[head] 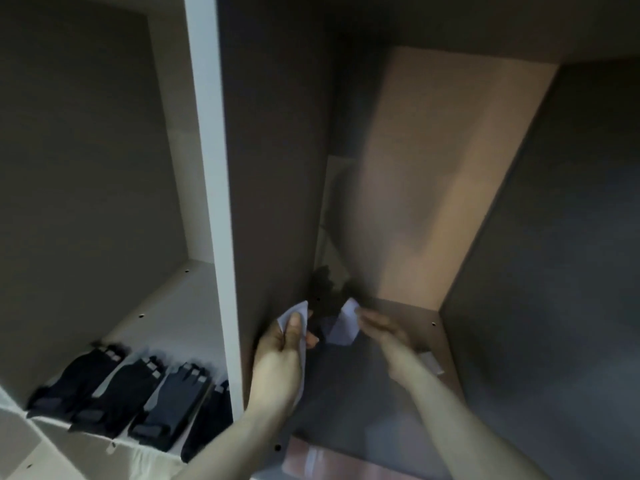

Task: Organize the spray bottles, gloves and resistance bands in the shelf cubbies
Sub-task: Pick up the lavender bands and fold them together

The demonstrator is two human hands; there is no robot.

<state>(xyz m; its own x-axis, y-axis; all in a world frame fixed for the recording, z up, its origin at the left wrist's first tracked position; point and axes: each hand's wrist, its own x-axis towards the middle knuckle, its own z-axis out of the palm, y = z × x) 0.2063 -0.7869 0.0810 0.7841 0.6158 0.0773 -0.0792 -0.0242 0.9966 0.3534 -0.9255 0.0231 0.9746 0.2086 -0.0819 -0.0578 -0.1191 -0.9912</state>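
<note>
No text, label, brand, number or sign can be read anywhere. The pale tags on the gloves in the left cubby are too small and blurred to make out.

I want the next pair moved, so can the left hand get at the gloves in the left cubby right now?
Probably not: the left hand is inside the right cubby gripping pale packaging, with the white divider between it and the gloves.
</note>
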